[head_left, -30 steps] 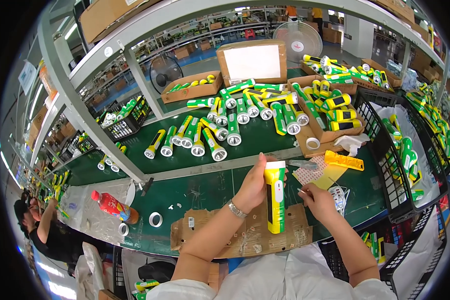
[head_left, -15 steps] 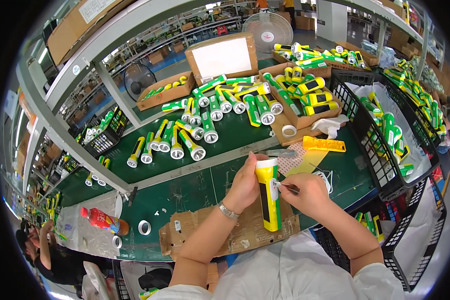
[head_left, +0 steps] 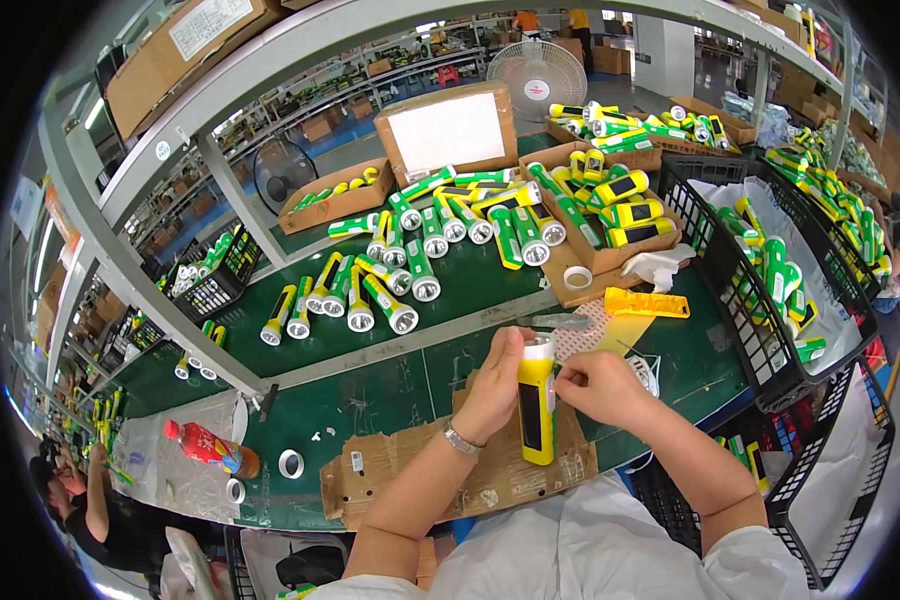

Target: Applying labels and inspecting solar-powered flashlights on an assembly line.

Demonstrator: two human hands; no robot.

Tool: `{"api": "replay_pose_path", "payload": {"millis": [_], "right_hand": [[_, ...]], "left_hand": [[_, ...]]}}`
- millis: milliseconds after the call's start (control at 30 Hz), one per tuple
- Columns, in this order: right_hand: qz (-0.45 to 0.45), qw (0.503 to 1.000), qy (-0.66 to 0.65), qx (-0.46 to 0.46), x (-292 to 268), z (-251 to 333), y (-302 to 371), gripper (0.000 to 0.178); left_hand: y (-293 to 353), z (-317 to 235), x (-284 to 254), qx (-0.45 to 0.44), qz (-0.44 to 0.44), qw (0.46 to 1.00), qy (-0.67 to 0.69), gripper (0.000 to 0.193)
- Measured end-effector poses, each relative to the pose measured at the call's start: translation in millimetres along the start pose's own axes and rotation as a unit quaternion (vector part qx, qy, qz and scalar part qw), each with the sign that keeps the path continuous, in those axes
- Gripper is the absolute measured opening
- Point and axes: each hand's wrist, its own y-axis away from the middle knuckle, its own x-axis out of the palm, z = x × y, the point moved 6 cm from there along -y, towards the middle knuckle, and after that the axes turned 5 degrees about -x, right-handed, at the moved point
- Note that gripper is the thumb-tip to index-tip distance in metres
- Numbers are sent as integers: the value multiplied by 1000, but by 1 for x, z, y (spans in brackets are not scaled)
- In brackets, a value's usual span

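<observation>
My left hand (head_left: pixel 492 392) is wrapped round the head end of a yellow flashlight (head_left: pixel 536 408). The flashlight hangs upright over the cardboard, its white-rimmed lens end up and its black panel turned toward me. A pale switch piece shows at its right edge. Against that edge, my right hand (head_left: pixel 610 390) is closed in a pinch; what its fingertips hold is hidden. Below lies a flattened brown cardboard sheet (head_left: pixel 400 475). Just beyond my hands are a sheet of small round stickers (head_left: pixel 595 330) and a yellow plastic strip (head_left: pixel 646 303).
Many green-and-yellow flashlights (head_left: pixel 422 275) lie across the green bench. More fill a cardboard box (head_left: pixel 595 250) and a black crate (head_left: pixel 720 290) at the right. A drink bottle (head_left: pixel 210 448) and tape rolls (head_left: pixel 290 463) lie left. A metal shelf post (head_left: pixel 170 270) rises there.
The flashlight has turned in my left hand, so its black panel faces me more and the switch sits at the edge. The metal tool tip earlier seen at my right fingers no longer shows there.
</observation>
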Motion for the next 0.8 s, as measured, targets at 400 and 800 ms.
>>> {"api": "replay_pose_path", "payload": {"millis": [400,800], "right_hand": [[-47,954,-269,127,-2,-33,3,18],[-121,969,-215,-19,-28,-30,-37,39]], "left_hand": [[4,9,5,-77,30,996,-25,36],[11,-9,9,-59,98,991,-69,31]]}}
